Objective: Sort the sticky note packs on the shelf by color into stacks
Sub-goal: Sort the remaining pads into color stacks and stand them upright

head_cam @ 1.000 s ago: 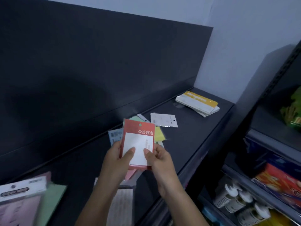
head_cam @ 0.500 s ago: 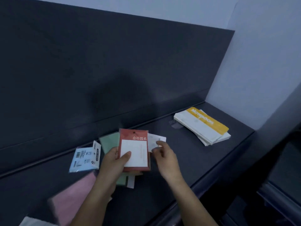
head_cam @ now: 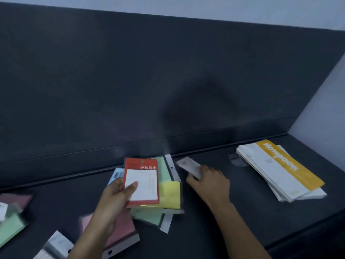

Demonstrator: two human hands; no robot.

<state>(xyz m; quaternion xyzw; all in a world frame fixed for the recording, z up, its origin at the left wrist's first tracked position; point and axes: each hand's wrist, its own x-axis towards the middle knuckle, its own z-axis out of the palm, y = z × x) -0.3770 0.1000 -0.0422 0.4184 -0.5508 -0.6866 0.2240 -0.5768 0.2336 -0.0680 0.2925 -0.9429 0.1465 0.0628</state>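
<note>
The red sticky note pack (head_cam: 141, 182) is being gripped at lower centre by the left hand (head_cam: 113, 199); the right hand (head_cam: 209, 182) is pinching a white pack (head_cam: 187, 165) beside it, best lifted clear, not dragged.

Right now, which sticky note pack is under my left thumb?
The red pack with white notes, gripped by the left hand; yellow pack, green pack and blue pack peek out behind.

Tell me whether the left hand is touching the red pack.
Touching. Head view shows the left hand gripping the red pack, thumb lying on its white panel.
</note>
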